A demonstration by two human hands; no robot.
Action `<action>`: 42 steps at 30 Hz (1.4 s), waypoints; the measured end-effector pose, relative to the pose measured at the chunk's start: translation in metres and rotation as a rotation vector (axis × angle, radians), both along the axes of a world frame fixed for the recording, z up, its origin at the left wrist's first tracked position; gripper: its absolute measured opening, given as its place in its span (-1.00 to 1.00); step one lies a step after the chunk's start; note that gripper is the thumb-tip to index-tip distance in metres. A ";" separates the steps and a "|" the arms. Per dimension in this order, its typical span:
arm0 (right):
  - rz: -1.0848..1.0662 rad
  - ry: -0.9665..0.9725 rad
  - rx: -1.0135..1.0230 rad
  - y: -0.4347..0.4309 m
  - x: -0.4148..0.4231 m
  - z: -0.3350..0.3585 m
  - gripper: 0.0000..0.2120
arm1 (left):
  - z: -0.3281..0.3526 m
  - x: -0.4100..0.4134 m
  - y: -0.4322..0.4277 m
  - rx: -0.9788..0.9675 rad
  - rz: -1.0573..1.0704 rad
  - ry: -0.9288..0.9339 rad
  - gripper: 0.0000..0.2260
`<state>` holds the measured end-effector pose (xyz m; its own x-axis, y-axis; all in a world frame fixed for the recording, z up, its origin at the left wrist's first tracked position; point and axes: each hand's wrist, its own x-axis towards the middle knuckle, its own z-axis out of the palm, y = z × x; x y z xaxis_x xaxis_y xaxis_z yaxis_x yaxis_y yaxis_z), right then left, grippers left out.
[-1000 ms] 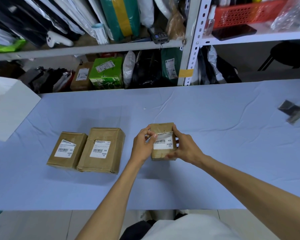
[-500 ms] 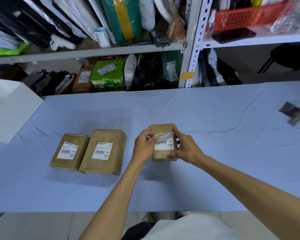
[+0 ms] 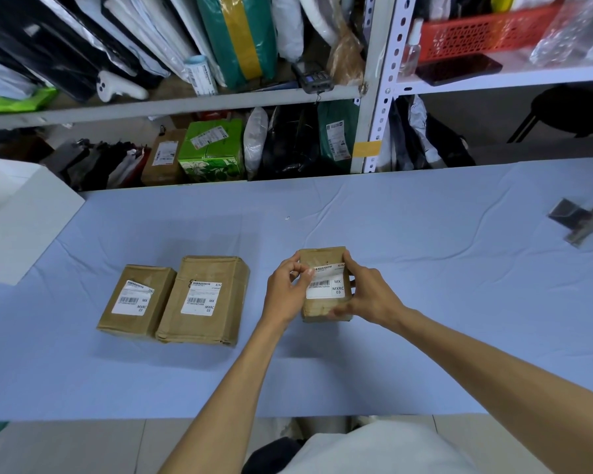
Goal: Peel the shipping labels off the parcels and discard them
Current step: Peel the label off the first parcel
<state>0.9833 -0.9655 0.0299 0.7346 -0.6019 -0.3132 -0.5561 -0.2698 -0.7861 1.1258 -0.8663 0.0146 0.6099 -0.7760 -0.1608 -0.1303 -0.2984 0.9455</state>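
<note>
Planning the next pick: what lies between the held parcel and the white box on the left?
Head view: the larger parcel and the smaller parcel, side by side, labels on.

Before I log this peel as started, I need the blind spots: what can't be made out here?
- Head view: upper-left corner of white shipping label on held brown paper parcel, covered by left hand; lift unclear.
- Parcel's right side: behind right hand.
- Label small print: too small.
- Right edge cuts off grey metal object.
</note>
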 end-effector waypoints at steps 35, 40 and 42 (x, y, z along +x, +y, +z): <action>-0.007 0.012 0.011 0.002 -0.003 -0.003 0.04 | -0.015 0.002 0.002 -0.001 -0.007 0.094 -0.85; -0.015 0.018 0.030 0.003 -0.002 -0.009 0.09 | -0.020 0.001 0.003 0.012 -0.002 0.104 -0.85; -0.025 0.007 0.038 0.004 -0.003 -0.013 0.06 | -0.022 0.000 0.004 0.026 0.007 0.111 -0.85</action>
